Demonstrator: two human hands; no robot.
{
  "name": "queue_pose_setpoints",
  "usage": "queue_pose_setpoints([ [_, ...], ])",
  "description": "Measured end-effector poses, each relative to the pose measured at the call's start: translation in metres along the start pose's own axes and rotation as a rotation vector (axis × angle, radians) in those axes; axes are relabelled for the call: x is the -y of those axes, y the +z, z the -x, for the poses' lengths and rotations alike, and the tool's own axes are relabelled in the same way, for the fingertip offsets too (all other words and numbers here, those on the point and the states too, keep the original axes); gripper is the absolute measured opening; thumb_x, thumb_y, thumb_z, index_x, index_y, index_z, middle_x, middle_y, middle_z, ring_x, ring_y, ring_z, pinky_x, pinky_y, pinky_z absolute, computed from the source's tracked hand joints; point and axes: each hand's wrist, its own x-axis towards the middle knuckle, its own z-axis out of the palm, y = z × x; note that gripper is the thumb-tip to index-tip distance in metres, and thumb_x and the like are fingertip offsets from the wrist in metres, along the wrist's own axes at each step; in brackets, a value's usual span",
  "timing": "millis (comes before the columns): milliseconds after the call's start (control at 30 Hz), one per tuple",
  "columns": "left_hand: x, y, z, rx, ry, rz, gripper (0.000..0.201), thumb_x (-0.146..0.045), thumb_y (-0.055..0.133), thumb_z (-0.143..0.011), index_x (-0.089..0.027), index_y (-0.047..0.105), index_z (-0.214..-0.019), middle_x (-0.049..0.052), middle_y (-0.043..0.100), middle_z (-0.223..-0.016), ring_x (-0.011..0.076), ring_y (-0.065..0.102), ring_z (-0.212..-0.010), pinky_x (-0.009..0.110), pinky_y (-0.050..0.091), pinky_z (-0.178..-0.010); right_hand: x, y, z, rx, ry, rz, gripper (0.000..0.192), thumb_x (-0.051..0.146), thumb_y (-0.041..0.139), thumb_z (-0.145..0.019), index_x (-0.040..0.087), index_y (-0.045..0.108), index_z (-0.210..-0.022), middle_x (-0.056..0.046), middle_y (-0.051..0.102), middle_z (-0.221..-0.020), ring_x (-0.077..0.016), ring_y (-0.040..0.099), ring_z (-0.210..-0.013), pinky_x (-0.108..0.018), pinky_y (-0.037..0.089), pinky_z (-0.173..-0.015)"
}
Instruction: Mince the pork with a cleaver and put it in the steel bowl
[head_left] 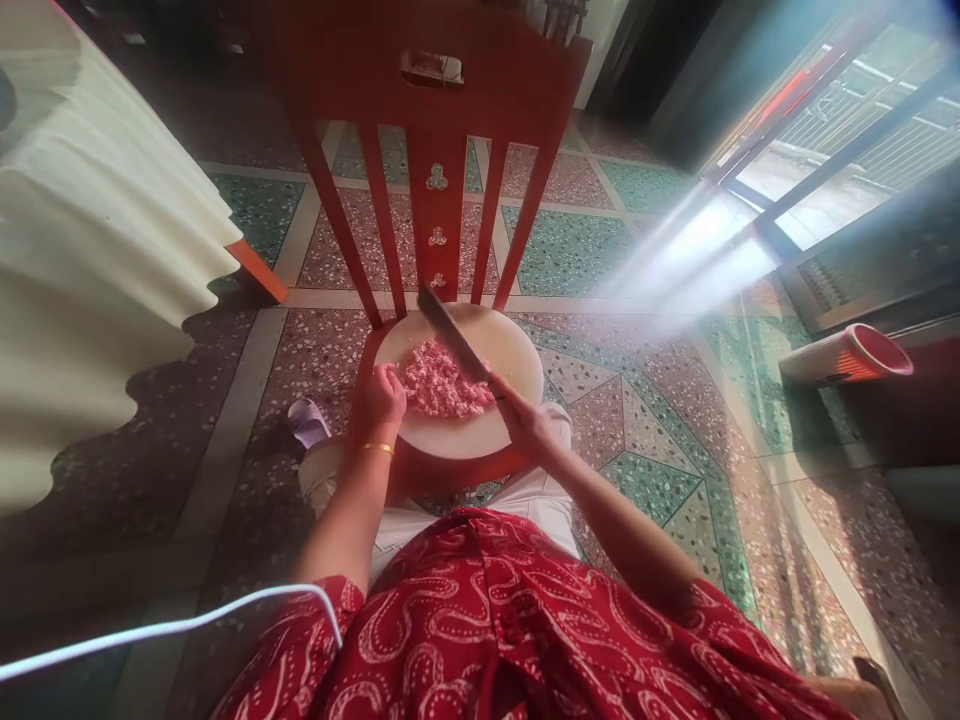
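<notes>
A round pale cutting board (480, 440) rests on the seat of a red wooden chair (431, 235) in front of me. Spread over its middle is a heap of pink minced meat (442, 385). My right hand (531, 425) is closed round the handle of a cleaver (454, 335). Its dark blade slants up and left above the mince, edge contact unclear. At the board's left rim is my left hand (385, 395), its fingers curled. Whether it grips the rim or something small, I cannot make out.
A cream tablecloth (97, 260) hangs at the left, a red table leg (255, 272) below it. On the right are a white and red bin (847, 355) and a bright doorway (825, 150). A white cable (165, 628) crosses the lower left. A lilac slipper (307, 422) shows beside the chair.
</notes>
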Motion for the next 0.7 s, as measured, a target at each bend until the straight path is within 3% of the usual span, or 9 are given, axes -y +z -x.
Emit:
queue_pose_setpoints([
  [67,0.001,0.002,0.0,-0.008,0.0,0.007,0.026,-0.018,0.038,-0.087,-0.013,0.06,-0.102,0.016,0.066,-0.099,0.0236,0.063,-0.094,0.035,0.047,-0.085,0.007,-0.006,0.001,-0.108,-0.038,0.006,0.051,0.028,0.033,-0.098,0.022,0.036,-0.148,-0.008,0.066,-0.122,-0.019,0.067,-0.1,-0.029,0.052,-0.088],
  [133,0.001,0.003,0.0,-0.012,0.004,0.01,0.027,-0.017,0.038,-0.087,-0.014,0.059,-0.102,0.015,0.066,-0.099,0.0232,0.064,-0.094,0.035,0.047,-0.085,0.005,0.003,0.001,-0.114,-0.039,0.027,0.051,0.027,0.033,-0.098,0.018,0.037,-0.147,-0.011,0.066,-0.121,-0.0197,0.067,-0.1,-0.03,0.052,-0.088],
  [233,0.002,0.001,0.0,-0.013,0.013,0.007,0.027,-0.016,0.039,-0.085,-0.013,0.059,-0.102,0.016,0.066,-0.098,0.0246,0.064,-0.093,0.036,0.048,-0.083,-0.008,0.023,0.001,0.093,0.057,0.056,0.047,0.025,0.04,-0.096,0.022,0.045,-0.143,-0.008,0.07,-0.115,-0.0198,0.069,-0.094,-0.028,0.054,-0.083],
  [300,0.001,0.0,0.0,-0.009,0.018,0.003,0.026,-0.016,0.04,-0.084,-0.013,0.059,-0.101,0.015,0.066,-0.097,0.025,0.064,-0.093,0.037,0.049,-0.083,-0.011,0.024,0.002,0.179,0.111,0.036,0.046,0.024,0.042,-0.095,0.025,0.047,-0.141,-0.005,0.07,-0.114,-0.0197,0.07,-0.094,-0.028,0.054,-0.082],
  [367,0.0,0.0,0.0,-0.012,0.016,-0.002,0.026,-0.017,0.039,-0.085,-0.013,0.059,-0.101,0.015,0.067,-0.097,0.0248,0.064,-0.092,0.037,0.048,-0.083,-0.005,0.012,0.002,0.109,0.081,-0.018,0.045,0.025,0.04,-0.096,0.026,0.047,-0.141,-0.004,0.067,-0.121,-0.0194,0.068,-0.101,-0.027,0.053,-0.086],
  [467,-0.002,0.001,0.001,-0.021,0.012,0.0,0.027,-0.018,0.037,-0.087,-0.012,0.059,-0.102,0.015,0.067,-0.098,0.0237,0.063,-0.093,0.036,0.048,-0.084,0.011,-0.008,0.003,-0.114,-0.03,-0.059,0.048,0.027,0.038,-0.097,0.024,0.042,-0.144,-0.006,0.063,-0.127,-0.0193,0.066,-0.106,-0.029,0.052,-0.091],
  [567,-0.003,0.001,0.002,-0.037,0.004,0.011,0.027,-0.018,0.037,-0.088,-0.013,0.059,-0.101,0.015,0.066,-0.1,0.0224,0.063,-0.094,0.033,0.047,-0.085,0.011,0.001,0.005,-0.234,-0.107,-0.054,0.049,0.025,0.038,-0.096,0.019,0.043,-0.144,-0.01,0.063,-0.127,-0.0206,0.066,-0.105,-0.032,0.052,-0.093],
  [700,0.0,-0.001,0.002,-0.022,0.009,0.038,0.025,-0.019,0.04,-0.086,-0.014,0.059,-0.101,0.014,0.067,-0.099,0.0227,0.063,-0.093,0.033,0.048,-0.084,-0.011,0.031,0.009,0.061,-0.041,-0.014,0.044,0.022,0.044,-0.094,0.018,0.052,-0.137,-0.009,0.066,-0.121,-0.0214,0.068,-0.1,-0.031,0.054,-0.088],
])
